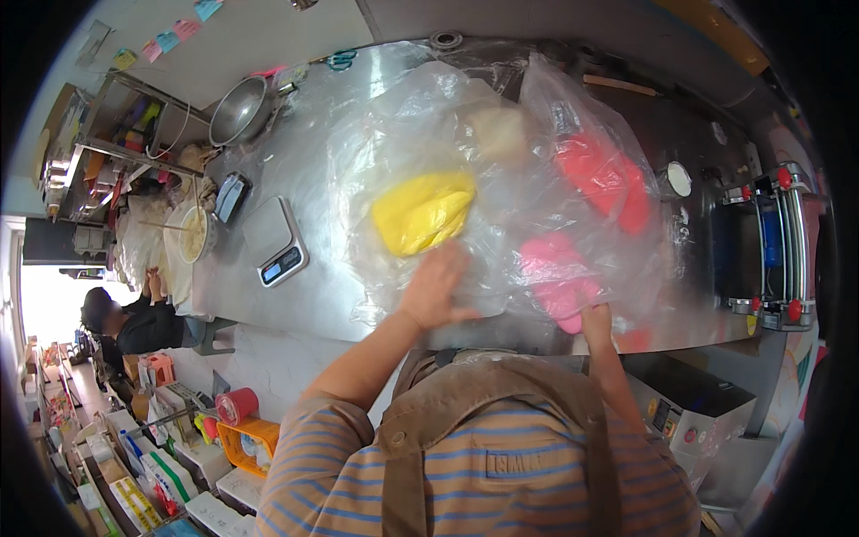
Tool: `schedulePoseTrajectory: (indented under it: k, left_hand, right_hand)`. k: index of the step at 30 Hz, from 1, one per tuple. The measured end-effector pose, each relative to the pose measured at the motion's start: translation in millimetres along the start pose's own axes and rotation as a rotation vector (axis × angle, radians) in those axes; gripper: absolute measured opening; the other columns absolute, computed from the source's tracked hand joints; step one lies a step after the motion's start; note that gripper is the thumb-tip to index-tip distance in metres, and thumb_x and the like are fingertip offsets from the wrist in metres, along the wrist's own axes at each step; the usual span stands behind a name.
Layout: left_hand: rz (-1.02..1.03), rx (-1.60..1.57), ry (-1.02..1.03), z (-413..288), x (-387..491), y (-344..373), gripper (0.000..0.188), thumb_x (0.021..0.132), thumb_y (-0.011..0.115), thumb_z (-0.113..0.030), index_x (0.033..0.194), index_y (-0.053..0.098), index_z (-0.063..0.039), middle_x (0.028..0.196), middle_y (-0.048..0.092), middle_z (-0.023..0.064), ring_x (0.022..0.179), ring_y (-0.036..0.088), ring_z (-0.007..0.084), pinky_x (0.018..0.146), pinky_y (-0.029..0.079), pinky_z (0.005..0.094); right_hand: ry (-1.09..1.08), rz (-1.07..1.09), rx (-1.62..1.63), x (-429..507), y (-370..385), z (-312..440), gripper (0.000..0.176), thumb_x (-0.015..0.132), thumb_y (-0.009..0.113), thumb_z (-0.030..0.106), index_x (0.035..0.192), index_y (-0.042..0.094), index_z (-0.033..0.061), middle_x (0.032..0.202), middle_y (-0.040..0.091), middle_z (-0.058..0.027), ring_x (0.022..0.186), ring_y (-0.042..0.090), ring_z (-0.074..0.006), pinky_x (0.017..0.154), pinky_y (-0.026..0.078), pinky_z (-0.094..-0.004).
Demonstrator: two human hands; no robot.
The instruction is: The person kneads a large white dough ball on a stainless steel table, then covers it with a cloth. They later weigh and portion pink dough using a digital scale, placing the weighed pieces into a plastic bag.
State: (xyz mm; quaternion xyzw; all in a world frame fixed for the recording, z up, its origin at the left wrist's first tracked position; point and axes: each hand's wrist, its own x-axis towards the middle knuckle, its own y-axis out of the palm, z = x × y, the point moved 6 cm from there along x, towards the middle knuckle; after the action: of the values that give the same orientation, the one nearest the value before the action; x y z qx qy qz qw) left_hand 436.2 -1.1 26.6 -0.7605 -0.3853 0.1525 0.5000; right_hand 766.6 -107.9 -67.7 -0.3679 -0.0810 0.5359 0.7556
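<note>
Four lumps of soft, dough-like material lie in or under clear plastic on a metal table: yellow (423, 213), pink (553, 272), red (604, 181) and a cream one (500, 133). My left hand (436, 285) is spread palm down on the plastic sheet (389, 141), just below the yellow lump, and looks slightly blurred. At the near table edge my right hand (596, 321) has its fingers closed at the plastic's edge beside the pink lump; its fingertips are partly hidden, so what it grips is unclear.
Left on the metal table (315, 282) are a digital scale (274, 235), a phone (233, 197), a steel bowl (240, 112) and a bowl with chopsticks (194, 235). A roller machine (782, 245) stands right, near a white-topped cup (678, 179). Another person (147, 329) sits far left.
</note>
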Motion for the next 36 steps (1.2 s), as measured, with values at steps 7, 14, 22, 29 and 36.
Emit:
schedulePoseTrajectory:
  k: [7, 14, 22, 29, 36]
  left_hand:
    - [0.236, 0.120, -0.259, 15.3, -44.2, 18.0, 0.034, 0.080, 0.065, -0.034, 0.096, 0.061, -0.004, 0.097, 0.063, 0.0104, 0.091, 0.059, 0.0272, 0.080, 0.046, 0.0429]
    - [0.279, -1.542, -0.613, -41.2, -31.6, -102.3, 0.020, 0.091, 0.059, -0.025, 0.095, 0.058, -0.005, 0.058, 0.056, 0.0015, 0.051, 0.052, 0.0093, 0.044, 0.040, 0.0232]
    - [-0.276, -1.498, -0.594, 74.4, -81.0, -125.2, 0.053, 0.085, 0.065, -0.038, 0.118, 0.052, 0.002, 0.087, 0.064, 0.0075, 0.084, 0.060, 0.0146, 0.073, 0.046, 0.0288]
    - [0.111, -0.831, -1.152, 150.9, -154.1, 13.9, 0.071, 0.076, 0.062, -0.012, 0.140, 0.031, -0.003, 0.133, 0.047, 0.0197, 0.121, 0.047, 0.0276, 0.100, 0.038, 0.0347]
    - [-0.400, -1.271, -0.662, 128.7, -102.1, 75.5, 0.055, 0.078, 0.070, -0.015, 0.127, 0.048, -0.005, 0.117, 0.058, 0.0135, 0.110, 0.053, 0.0224, 0.095, 0.041, 0.0369]
  right_hand:
    - [-0.605, -0.460, -0.521, -46.3, -1.7, 57.1, 0.037, 0.081, 0.060, 0.032, 0.101, 0.065, 0.0003, 0.100, 0.064, -0.0193, 0.097, 0.057, -0.0376, 0.090, 0.042, -0.0435]
    - [-0.679, 0.509, -0.437, -60.4, 108.6, 213.6, 0.037, 0.084, 0.056, 0.027, 0.115, 0.059, 0.0086, 0.111, 0.061, -0.0160, 0.106, 0.055, -0.0321, 0.096, 0.039, -0.0448]
    - [-0.846, 0.200, -0.498, 75.3, 225.9, 308.1, 0.048, 0.084, 0.057, 0.032, 0.125, 0.052, 0.0057, 0.129, 0.050, -0.0139, 0.118, 0.046, -0.0309, 0.101, 0.038, -0.0421]
    - [-1.115, 0.426, -0.551, 72.5, 253.4, 351.3, 0.055, 0.080, 0.064, 0.039, 0.121, 0.054, 0.0043, 0.121, 0.055, -0.0172, 0.114, 0.050, -0.0321, 0.100, 0.038, -0.0418]
    - [-0.876, 0.633, -0.609, 74.4, 271.2, 367.1, 0.049, 0.073, 0.069, 0.040, 0.106, 0.063, 0.0041, 0.119, 0.054, -0.0220, 0.112, 0.049, -0.0377, 0.095, 0.039, -0.0449]
